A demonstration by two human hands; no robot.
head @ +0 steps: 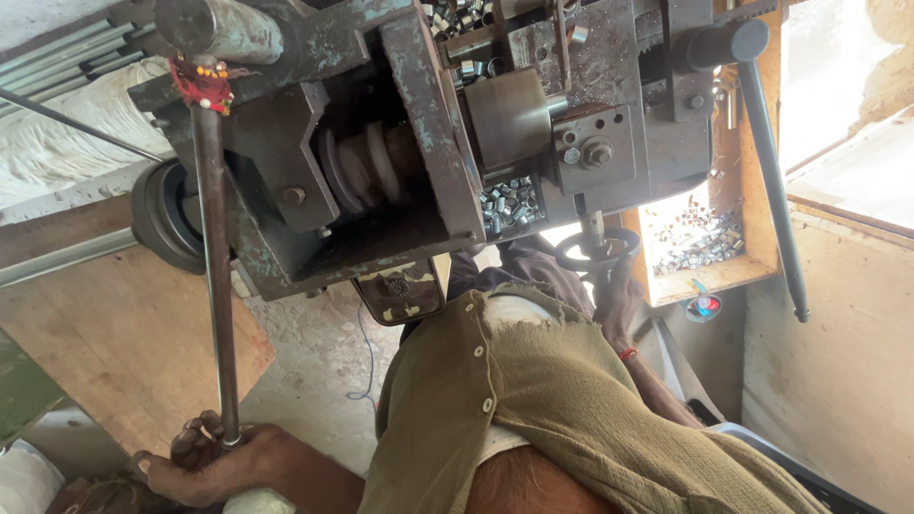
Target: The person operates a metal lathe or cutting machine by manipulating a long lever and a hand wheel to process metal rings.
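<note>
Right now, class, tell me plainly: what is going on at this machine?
A person in an olive shirt works at a worn metal machine. The left hand grips the end of a long steel bar running up to the machine. The right hand reaches toward a small black handwheel; whether it grips it is unclear. Small shiny metal pieces fill a wooden tray.

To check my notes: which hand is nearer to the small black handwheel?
Right. The right hand is at the handwheel rim; the left hand grips the long lever rod, far aside.
</note>
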